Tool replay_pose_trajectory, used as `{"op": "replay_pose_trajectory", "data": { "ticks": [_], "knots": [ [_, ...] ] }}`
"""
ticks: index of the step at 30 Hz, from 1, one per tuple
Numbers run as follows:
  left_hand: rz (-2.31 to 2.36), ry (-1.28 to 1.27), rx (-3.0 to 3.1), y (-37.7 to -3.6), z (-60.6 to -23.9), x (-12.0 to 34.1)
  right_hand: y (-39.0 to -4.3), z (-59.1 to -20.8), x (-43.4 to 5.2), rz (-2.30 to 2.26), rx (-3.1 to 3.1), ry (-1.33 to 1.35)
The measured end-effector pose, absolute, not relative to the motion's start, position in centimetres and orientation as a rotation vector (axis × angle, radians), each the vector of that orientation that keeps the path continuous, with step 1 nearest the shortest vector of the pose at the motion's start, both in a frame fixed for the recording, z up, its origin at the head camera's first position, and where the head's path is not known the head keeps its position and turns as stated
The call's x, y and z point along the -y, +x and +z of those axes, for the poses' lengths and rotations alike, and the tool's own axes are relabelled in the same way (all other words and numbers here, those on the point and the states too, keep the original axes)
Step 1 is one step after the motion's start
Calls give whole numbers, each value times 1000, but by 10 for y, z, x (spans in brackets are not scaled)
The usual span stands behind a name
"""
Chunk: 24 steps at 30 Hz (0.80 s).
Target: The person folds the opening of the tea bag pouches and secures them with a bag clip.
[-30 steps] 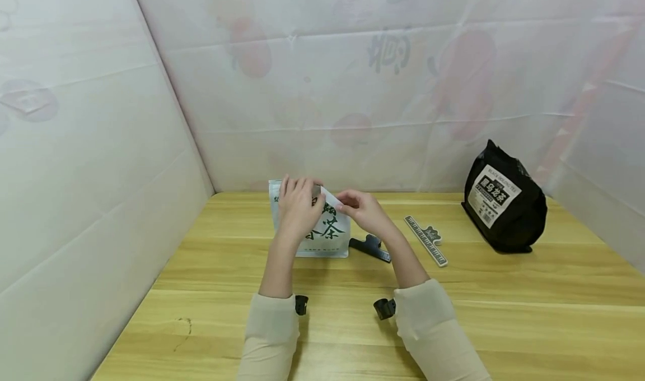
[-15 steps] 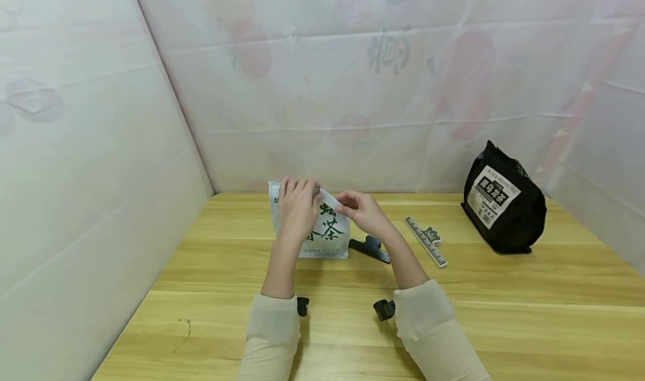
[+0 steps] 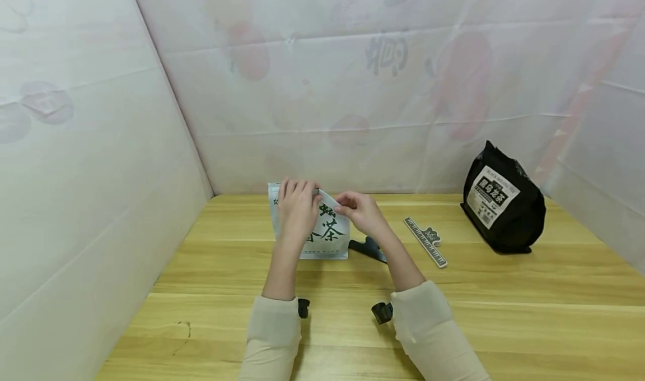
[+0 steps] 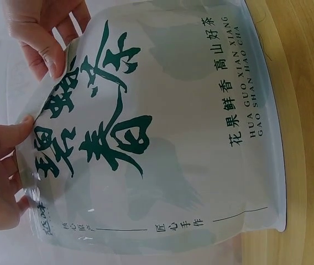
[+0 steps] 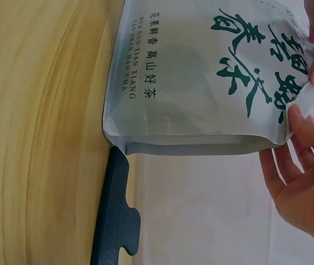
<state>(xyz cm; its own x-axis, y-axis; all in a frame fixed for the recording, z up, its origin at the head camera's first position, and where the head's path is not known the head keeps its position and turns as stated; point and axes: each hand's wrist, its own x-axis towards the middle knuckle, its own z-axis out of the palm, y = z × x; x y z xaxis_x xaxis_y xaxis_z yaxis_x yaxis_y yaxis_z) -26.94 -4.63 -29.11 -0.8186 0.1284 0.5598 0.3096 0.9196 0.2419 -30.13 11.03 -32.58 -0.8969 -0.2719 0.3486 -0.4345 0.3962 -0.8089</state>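
Left hand: my left hand (image 3: 297,208) grips the top edge of the white tea pouch (image 3: 327,232), fingers curled over its upper left corner.
Right hand: my right hand (image 3: 359,212) pinches the pouch's folded-down top strip between thumb and fingertips.
Tea pouch: stands upright on the wooden surface (image 3: 504,314), near the back wall, green characters facing me.
Black clip: a black sealing clip (image 3: 370,248) lies on the surface just right of the pouch's base.
Grey clip: a ruler-marked grey clip (image 3: 426,241) lies further right.
Black bag: a black tea bag (image 3: 504,199) with a white label sits well apart at the far right.
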Motion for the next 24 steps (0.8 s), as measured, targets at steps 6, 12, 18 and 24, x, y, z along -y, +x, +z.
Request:
{"op": "replay_pose_trajectory", "data": {
  "ticks": [6, 12, 18, 24],
  "knots": [
    [-434, -310, 2522, -269, -292, 46, -301, -326, -112, 1528, 2507, 644],
    [-453, -307, 2512, -270, -293, 46, -303, -324, -121, 1548, 2552, 809],
    [-469, -310, 2501, -270, -293, 47, -302, -321, -127, 1549, 2587, 846],
    [-469, -318, 2496, -270, -293, 47, -306, -328, -126, 1527, 2577, 720]
  ]
}}
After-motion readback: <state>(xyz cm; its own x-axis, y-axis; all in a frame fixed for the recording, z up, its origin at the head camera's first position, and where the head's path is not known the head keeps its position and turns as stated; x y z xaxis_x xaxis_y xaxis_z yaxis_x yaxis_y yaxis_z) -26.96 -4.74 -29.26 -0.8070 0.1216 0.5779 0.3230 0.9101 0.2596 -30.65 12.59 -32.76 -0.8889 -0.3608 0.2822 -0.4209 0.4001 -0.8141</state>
